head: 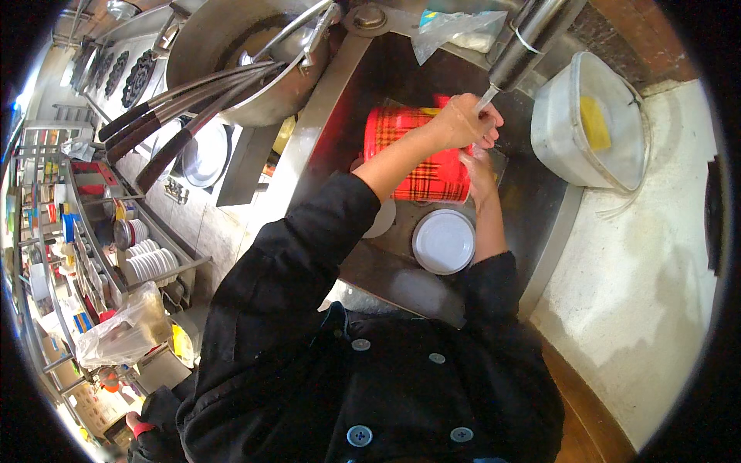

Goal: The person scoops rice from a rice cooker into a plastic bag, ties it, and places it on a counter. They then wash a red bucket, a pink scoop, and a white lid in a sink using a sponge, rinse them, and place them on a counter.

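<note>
A red plaid round container (435, 186) lies tilted in a metal sink (532, 199), with yellow and dark lines across its side. My left hand (466, 121) crosses above it, fingers curled, beside the thin stream under the spout (503, 66). What that hand grips, if anything, is hidden. At the container's right end, my right hand (479, 172) holds the rim, its fingers partly covered by the left hand. A round white lid (444, 241) lies flat in the sink just below the container. Another pale disc (379, 220) shows partly behind my left forearm.
A large metal pot (255, 104) with long-handled utensils (165, 147) sticking out stands left of the sink. To the right, a whitish plastic tub (556, 127) holds a yellow sponge (595, 122). A plastic bag (460, 32) rests at the back. Stacked plates (151, 263) fill a rack.
</note>
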Available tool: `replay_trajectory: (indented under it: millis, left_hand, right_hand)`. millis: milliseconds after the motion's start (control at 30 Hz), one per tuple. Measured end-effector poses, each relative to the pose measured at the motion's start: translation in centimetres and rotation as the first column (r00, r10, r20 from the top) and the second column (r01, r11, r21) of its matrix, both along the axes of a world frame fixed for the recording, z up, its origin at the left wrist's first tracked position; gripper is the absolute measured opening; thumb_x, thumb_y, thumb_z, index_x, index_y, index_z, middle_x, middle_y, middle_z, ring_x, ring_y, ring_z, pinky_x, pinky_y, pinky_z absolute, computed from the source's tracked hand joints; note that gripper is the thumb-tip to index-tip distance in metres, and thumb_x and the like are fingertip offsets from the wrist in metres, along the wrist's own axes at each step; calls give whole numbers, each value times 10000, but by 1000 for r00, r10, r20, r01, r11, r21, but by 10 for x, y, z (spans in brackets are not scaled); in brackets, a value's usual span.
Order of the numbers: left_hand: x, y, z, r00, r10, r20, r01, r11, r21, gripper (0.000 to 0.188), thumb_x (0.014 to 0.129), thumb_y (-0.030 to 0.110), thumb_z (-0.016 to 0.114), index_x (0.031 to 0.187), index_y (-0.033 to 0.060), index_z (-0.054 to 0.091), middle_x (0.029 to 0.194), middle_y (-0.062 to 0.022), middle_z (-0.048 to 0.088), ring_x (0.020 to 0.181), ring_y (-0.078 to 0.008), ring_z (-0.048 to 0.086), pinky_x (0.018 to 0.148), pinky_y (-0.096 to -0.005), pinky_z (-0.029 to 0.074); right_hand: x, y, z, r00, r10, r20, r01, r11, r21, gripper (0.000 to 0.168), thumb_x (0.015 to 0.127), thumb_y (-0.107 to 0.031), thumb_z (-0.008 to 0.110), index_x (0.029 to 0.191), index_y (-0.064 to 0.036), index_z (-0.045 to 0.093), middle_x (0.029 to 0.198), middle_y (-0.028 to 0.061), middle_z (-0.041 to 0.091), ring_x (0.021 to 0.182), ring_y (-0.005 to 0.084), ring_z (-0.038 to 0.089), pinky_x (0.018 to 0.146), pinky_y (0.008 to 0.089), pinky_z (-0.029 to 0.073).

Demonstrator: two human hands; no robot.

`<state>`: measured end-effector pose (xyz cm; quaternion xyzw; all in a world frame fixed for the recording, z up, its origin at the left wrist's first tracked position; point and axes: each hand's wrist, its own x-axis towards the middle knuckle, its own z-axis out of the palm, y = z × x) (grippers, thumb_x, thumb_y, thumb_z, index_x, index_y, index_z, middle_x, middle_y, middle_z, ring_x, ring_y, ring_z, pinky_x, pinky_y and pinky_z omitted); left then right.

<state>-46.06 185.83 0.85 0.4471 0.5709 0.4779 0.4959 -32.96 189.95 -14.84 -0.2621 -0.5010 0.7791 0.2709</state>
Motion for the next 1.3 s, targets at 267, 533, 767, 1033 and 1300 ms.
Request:
replay_trajectory:
  millis: [267, 533, 767, 1033, 1300]
  left_hand:
    - [-93, -31, -104, 733, 72, -676, -279, 938, -203, 457, 749, 399, 597, 1001, 18, 613, 986, -216, 598, 929, -341, 578, 813, -375, 457]
    - [-58, -101, -171, 918, 281, 279, -126, 875, -467, 631, 616, 36, 574, 1229, 71, 429, 1019, -128, 548, 914, -333, 546, 698, -540, 475]
    - [27, -62, -156, 858, 335, -389, -454, 849, -270, 803, 670, 28, 566, 1346, 106, 139, 1200, -373, 323, 993, -477, 477, 824, -446, 456]
    - [20, -110, -127, 901, 277, -334, -396, 838, -374, 780, 707, 139, 618, 1339, 13, 179, 1284, -362, 248, 964, -489, 493, 820, -451, 439]
    - [-7, -17, -57, 916, 321, 242, -320, 946, -42, 275, 813, 262, 590, 873, -6, 606, 700, -110, 619, 632, -218, 630, 537, -318, 498]
  right_hand:
    - [-61, -18, 67, 508, -4, 861, -851, 151, 503, 252, 642, -185, 667, 801, 0, 604, 861, 223, 605, 837, 350, 588, 732, 439, 468]
    - [45, -27, 114, 358, 164, 919, -933, 109, 343, 294, 651, -115, 638, 940, -63, 636, 914, 170, 614, 939, 292, 557, 838, 387, 412]
    - [-26, -6, 47, 942, 186, 278, -84, 937, -340, 645, 743, -363, 663, 1216, 4, 422, 1134, 140, 495, 978, 226, 520, 808, 334, 436]
    - [-69, -18, -25, 807, -158, 569, 0, 963, 268, 519, 727, -238, 653, 1097, 89, 493, 1097, 249, 541, 1008, 296, 540, 836, 373, 421]
    - [-34, -5, -6, 928, -131, 348, -231, 531, 815, 287, 724, -149, 642, 960, -9, 556, 924, 138, 601, 859, 207, 558, 740, 342, 425]
